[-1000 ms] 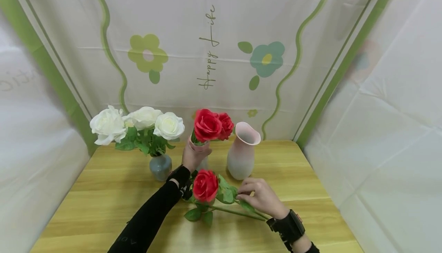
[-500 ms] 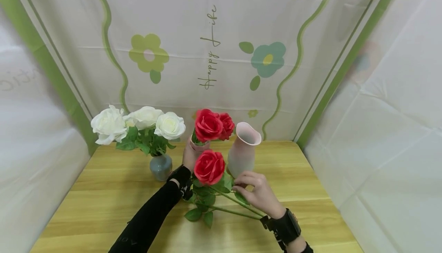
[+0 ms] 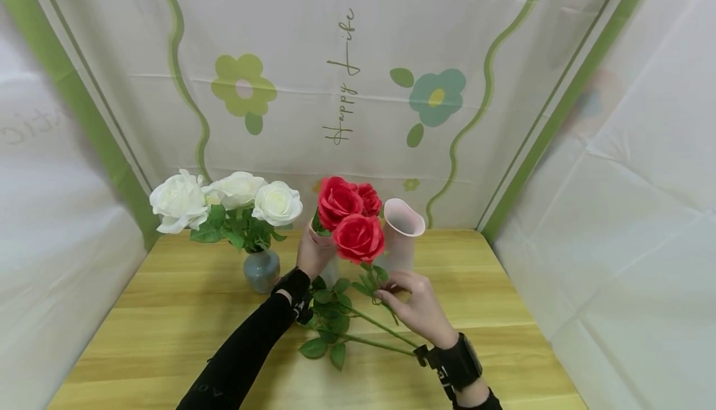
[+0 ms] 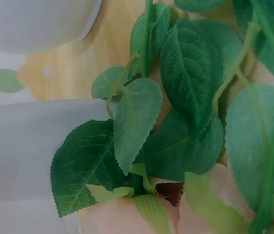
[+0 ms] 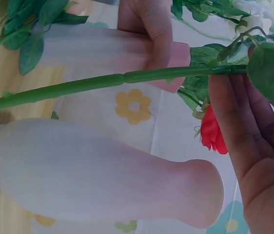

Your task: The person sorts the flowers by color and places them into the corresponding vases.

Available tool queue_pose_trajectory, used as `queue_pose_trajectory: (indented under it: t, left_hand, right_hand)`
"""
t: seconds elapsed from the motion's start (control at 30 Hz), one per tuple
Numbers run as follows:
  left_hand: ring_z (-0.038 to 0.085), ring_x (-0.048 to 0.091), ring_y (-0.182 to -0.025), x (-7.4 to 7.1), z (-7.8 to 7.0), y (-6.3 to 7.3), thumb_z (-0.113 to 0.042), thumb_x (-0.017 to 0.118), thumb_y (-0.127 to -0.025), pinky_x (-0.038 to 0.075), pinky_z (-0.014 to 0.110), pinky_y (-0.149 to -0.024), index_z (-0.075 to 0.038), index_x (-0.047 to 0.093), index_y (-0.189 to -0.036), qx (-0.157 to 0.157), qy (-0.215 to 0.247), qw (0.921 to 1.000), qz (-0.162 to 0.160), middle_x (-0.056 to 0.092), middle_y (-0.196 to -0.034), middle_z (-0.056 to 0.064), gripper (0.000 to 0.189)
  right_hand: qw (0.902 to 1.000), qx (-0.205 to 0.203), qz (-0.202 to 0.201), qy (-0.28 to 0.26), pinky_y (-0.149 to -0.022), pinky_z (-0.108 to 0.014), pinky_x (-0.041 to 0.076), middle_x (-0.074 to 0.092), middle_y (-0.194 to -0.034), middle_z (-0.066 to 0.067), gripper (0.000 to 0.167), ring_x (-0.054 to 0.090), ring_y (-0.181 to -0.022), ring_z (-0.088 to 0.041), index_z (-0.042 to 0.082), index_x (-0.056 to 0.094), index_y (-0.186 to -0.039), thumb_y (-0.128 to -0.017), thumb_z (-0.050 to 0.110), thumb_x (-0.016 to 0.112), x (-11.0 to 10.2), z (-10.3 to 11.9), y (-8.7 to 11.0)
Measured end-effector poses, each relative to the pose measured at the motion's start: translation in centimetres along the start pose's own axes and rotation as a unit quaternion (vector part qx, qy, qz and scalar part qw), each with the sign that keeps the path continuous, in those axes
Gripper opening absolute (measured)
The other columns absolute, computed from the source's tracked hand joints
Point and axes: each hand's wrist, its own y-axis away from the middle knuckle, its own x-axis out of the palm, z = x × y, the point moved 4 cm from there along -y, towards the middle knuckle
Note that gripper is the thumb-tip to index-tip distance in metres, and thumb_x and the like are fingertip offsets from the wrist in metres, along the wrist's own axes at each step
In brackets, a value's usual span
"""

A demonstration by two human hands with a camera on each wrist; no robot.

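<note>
My left hand (image 3: 314,252) grips the neck of a slim pink-and-white vase (image 5: 95,48), which stands upright with red roses (image 3: 338,201) in its mouth. A single red rose (image 3: 359,240) is pinched by its stem between the thumb and fingers of my right hand (image 3: 418,305). Its bloom overlaps the vase's roses in the head view. In the right wrist view the long green stem (image 5: 78,88) runs down past the vase, its lower end beyond the frame. Leafy stems (image 3: 335,314) lie on the table below; peach petals (image 4: 122,217) show among their leaves in the left wrist view.
A wider pink-and-white vase (image 5: 102,170) stands close on the right, with no flowers in it. To the left, a blue-grey vase (image 3: 261,271) holds white roses (image 3: 239,190). A printed cloth (image 3: 291,37) hangs behind the wooden table (image 3: 168,335).
My right hand has raised the red rose from low over the table, up and slightly right, to beside the vase's roses. My left hand stays on the slim vase.
</note>
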Motion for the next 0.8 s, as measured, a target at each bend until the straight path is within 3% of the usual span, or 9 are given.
queue_pose_trajectory:
  t: [0.13,0.23,0.53,0.67,0.8]
  left_hand:
    - [0.035,0.05,-0.124,-0.1,-1.6,0.6,-0.001,0.079,-0.081,0.04,0.047,-0.103,0.0,0.034,-0.147,0.006,0.03,0.9993,0.023,0.051,-0.136,0.021,0.08]
    - [0.034,0.051,-0.124,-0.1,-1.8,0.6,0.001,0.081,-0.079,0.043,0.045,-0.101,0.0,0.037,-0.144,0.017,0.036,0.9989,0.026,0.053,-0.136,0.02,0.079]
    - [0.033,0.053,-0.12,0.0,-1.9,0.6,-0.002,0.084,-0.077,0.045,0.045,-0.098,0.001,0.039,-0.141,0.017,0.022,0.9996,0.012,0.055,-0.132,0.02,0.078]
    - [0.034,0.052,-0.121,-0.1,-2.1,0.7,-0.002,0.083,-0.078,0.044,0.046,-0.099,0.0,0.038,-0.142,0.015,0.01,0.9998,0.012,0.054,-0.133,0.021,0.078]
    - [0.035,0.051,-0.123,-0.1,-2.4,0.8,-0.001,0.082,-0.078,0.043,0.047,-0.1,0.001,0.037,-0.143,0.009,0.003,0.9999,0.012,0.052,-0.134,0.021,0.079]
  right_hand:
    - [0.9993,-0.001,-0.015,-0.035,-0.065,-0.035,0.058,0.068,-0.092,-0.011,0.028,0.067,-0.08,-0.024,0.0,0.07,-0.104,-0.08,-0.014,0.074,-0.6,2.0,-1.0]
    - [0.9977,0.006,-0.033,-0.058,-0.065,-0.039,0.059,0.067,-0.091,-0.017,0.029,0.067,-0.079,-0.03,-0.003,0.068,-0.103,-0.079,-0.02,0.071,-1.1,3.5,-1.6]
    - [0.9904,0.044,-0.106,-0.077,-0.071,-0.032,0.057,0.065,-0.092,-0.021,0.024,0.065,-0.083,-0.029,-0.009,0.063,-0.102,-0.081,-0.021,0.067,-1.7,3.1,-1.8]
    - [0.9833,0.065,-0.134,-0.104,-0.073,-0.03,0.056,0.063,-0.092,-0.022,0.024,0.065,-0.083,-0.026,-0.013,0.06,-0.105,-0.083,-0.02,0.066,-1.9,2.9,-1.9]
    - [0.9759,0.061,-0.163,-0.132,-0.073,-0.03,0.056,0.063,-0.09,-0.025,0.021,0.066,-0.079,-0.031,-0.014,0.059,-0.102,-0.083,-0.022,0.065,-2.0,2.8,-2.0]
